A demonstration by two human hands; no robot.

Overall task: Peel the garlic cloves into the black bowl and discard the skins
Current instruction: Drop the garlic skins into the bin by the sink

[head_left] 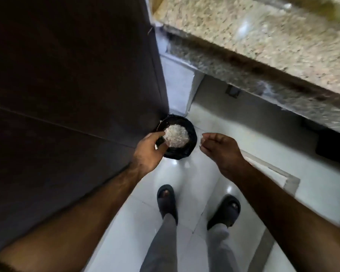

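A black bin lined with a black bag point(190, 148) stands on the floor beside a dark cabinet. A white heap of garlic skins point(177, 135) shows over its opening. My left hand point(148, 149) reaches over the bin's left rim, thumb and fingers curled round the edge of the skin heap. My right hand point(219, 149) hovers just right of the bin with curled fingers, and a small white scrap of skin point(200, 142) sits at its fingertips. No black bowl or garlic cloves are in view.
A tall dark cabinet point(67, 95) fills the left side. A speckled granite counter point(263, 40) juts out at the upper right above white cupboards. My feet in dark slippers point(166, 199) stand on the glossy white tiled floor point(194, 173).
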